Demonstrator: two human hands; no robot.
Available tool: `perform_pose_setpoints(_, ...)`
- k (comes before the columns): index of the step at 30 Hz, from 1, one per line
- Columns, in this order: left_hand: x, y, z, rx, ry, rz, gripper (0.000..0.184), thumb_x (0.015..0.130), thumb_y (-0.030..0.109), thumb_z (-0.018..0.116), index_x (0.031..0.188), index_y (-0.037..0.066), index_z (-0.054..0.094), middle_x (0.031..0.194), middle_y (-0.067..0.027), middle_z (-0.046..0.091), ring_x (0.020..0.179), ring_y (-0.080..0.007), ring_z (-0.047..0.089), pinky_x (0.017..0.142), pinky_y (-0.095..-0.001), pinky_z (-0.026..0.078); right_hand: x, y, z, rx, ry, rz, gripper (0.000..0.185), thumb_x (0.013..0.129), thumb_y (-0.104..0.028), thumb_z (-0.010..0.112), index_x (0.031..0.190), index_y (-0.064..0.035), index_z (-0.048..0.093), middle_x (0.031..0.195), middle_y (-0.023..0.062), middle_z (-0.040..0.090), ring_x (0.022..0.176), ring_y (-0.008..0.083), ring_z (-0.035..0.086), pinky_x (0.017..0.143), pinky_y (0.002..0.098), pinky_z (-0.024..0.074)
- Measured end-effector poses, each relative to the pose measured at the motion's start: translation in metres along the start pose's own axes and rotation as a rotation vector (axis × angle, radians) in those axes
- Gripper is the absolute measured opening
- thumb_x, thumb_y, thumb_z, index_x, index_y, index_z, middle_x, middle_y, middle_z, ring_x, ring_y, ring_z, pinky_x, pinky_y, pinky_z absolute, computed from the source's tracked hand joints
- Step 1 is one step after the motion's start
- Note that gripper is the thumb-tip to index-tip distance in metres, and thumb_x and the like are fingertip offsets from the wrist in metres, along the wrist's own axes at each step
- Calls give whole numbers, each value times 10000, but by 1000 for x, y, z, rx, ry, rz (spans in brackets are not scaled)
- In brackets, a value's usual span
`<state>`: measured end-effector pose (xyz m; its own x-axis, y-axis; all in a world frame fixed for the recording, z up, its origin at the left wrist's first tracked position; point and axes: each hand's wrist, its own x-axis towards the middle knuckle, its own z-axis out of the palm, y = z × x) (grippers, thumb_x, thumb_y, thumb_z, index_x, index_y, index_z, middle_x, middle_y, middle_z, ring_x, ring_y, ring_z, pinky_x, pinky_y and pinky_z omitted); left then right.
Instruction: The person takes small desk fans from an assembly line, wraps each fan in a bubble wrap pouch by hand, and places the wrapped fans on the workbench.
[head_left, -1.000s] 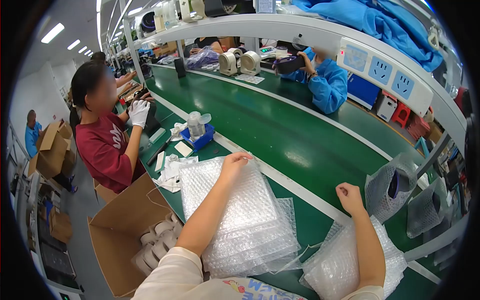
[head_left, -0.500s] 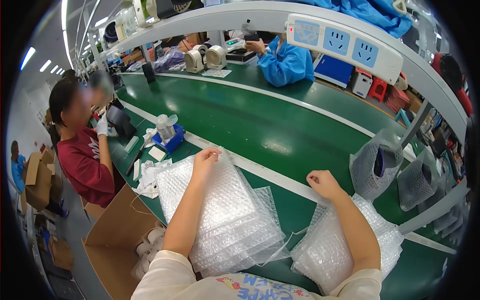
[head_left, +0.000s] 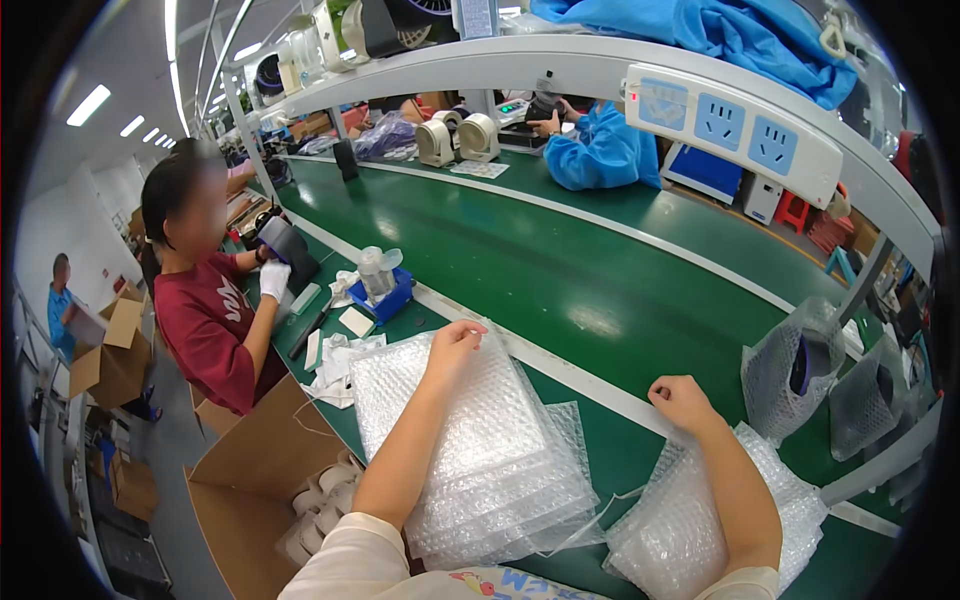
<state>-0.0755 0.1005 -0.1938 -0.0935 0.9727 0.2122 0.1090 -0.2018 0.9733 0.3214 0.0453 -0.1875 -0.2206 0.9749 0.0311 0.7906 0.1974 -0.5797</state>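
My left hand [head_left: 457,345] lies over the far edge of a stack of clear bubble-wrap bags [head_left: 480,440], its fingers closed in a pinch at the top bag's corner. How firmly they grip is hard to see. To the right, my right hand [head_left: 682,402] is curled into a fist beside the white belt edge, with nothing visible in it. Beneath my right forearm rests a second pile of bubble-wrap bags [head_left: 665,525]. Both piles lie on the green work surface.
An open cardboard box [head_left: 235,500] with white round parts stands at lower left. A blue bin [head_left: 385,298] holds a clear bottle. Bubble-wrapped items [head_left: 790,375] stand at right under a metal frame. A co-worker in red [head_left: 215,330] handles a dark part at left.
The view has swung left, so the scene sits further right and lower. My hands keep nearly the same places over the bags. The co-worker's gloved hand has shifted slightly.
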Motion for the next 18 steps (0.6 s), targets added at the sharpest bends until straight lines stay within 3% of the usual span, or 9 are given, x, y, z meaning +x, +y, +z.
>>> perform_pose_setpoints(6,-7,15,4,35,-14,-68,125,789,53,547,869,25,640,652,14,517,651,-80,492,612,-219,383,-5,-10,-9,-38,-82,115,244,711,-256,689,824,-46,638,683,111,601,667,255,599,597,355,468)
perform_pose_setpoints(8,-7,12,1,26,-44,-68,136,782,96,564,881,36,635,702,-5,559,701,-103,514,661,-235,395,-5,-8,-7,-188,-38,26,319,711,-352,690,777,-47,627,683,111,602,671,273,598,602,372,469)
perform_pose_setpoints(12,-8,15,5,45,-5,-66,125,799,35,540,871,23,642,624,23,495,618,-69,477,584,-210,371,-6,-11,-6,-416,-74,-48,486,696,-533,659,689,-51,600,662,115,597,667,300,596,609,396,472)
perform_pose_setpoints(18,-6,9,2,42,-9,-47,124,797,37,541,869,22,641,620,22,494,619,-71,482,577,-212,365,-11,-21,-14,-407,-149,-86,515,692,-562,650,644,-53,580,621,122,582,632,305,588,593,401,465)
